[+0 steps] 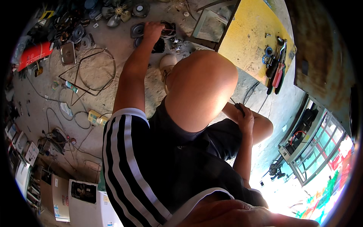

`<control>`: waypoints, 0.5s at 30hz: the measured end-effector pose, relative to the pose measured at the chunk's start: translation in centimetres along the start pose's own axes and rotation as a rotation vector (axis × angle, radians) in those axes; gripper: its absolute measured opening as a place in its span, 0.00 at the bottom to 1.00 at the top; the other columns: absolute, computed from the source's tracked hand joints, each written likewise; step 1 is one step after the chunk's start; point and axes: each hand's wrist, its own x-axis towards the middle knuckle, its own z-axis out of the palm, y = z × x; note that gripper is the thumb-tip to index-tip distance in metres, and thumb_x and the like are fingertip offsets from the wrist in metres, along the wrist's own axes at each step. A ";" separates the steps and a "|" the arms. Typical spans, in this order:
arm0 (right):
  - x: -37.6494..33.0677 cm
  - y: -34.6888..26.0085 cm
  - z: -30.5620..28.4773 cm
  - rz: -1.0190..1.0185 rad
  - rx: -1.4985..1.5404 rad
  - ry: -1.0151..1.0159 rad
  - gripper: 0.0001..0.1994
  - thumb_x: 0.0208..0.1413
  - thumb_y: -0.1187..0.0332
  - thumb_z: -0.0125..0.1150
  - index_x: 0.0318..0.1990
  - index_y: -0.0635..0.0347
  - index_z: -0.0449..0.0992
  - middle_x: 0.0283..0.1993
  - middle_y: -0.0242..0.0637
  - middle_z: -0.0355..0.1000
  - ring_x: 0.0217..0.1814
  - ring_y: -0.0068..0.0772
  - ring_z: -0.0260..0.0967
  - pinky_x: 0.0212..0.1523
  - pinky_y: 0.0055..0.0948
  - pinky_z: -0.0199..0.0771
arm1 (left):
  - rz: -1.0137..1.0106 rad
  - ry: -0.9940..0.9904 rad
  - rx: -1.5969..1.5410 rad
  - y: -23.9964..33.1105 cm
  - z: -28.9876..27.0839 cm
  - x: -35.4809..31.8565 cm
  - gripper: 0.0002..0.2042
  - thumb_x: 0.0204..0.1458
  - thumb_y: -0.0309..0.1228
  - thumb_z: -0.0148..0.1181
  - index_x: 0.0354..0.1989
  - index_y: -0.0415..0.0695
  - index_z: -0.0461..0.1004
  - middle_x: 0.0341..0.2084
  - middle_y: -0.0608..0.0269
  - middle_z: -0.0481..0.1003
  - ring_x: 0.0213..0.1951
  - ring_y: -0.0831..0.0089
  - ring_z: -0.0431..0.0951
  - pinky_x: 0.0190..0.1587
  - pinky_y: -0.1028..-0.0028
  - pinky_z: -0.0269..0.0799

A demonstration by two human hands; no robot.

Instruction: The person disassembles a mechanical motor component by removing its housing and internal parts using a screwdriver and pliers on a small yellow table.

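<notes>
My left hand [153, 32] reaches far forward to the floor, its fingers curled down over a dark assembly [168, 29] with thin reddish wires at its edge. What the fingertips grip is hidden. Beside that hand lies a round black speaker-like part [137, 29]. Loose small metal parts [175, 42] lie just to its right, near my shoe [167, 62]. My right hand [246, 120] is closed beside my bent right leg. Out of it sticks a short black handle-like thing [239, 109], its exact kind unclear.
A yellow board [245, 32] at the right carries a red-handled screwdriver [278, 75], other hand tools and blue round parts [268, 52]. Left lie a bent wire frame [85, 68], a metal tray [68, 53], a power strip [97, 118] and cords. A fan blade [117, 14] lies ahead.
</notes>
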 end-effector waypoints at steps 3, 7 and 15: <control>-0.1 0.4 0.2 -0.009 0.000 0.008 0.16 0.55 0.67 0.60 0.51 0.58 0.77 0.47 0.44 0.76 0.52 0.48 0.72 0.54 0.40 0.70 | -0.009 -0.004 0.006 -0.1 -0.4 0.4 0.07 0.53 0.30 0.56 0.35 0.58 0.79 0.33 0.66 0.75 0.42 0.63 0.75 0.49 0.58 0.63; 0.0 0.5 0.3 -0.006 -0.009 0.007 0.16 0.56 0.66 0.59 0.51 0.56 0.78 0.47 0.43 0.76 0.51 0.48 0.72 0.54 0.41 0.70 | 0.049 0.074 -0.032 -0.1 -0.5 0.2 0.05 0.52 0.30 0.55 0.32 0.56 0.77 0.32 0.66 0.75 0.39 0.61 0.76 0.47 0.59 0.62; -0.1 0.6 0.1 -0.022 -0.025 0.014 0.16 0.55 0.66 0.60 0.51 0.56 0.78 0.46 0.45 0.76 0.51 0.49 0.72 0.54 0.42 0.70 | 0.058 0.002 -0.019 -0.3 1.1 0.7 0.06 0.53 0.29 0.55 0.34 0.59 0.77 0.33 0.65 0.73 0.42 0.61 0.75 0.52 0.56 0.62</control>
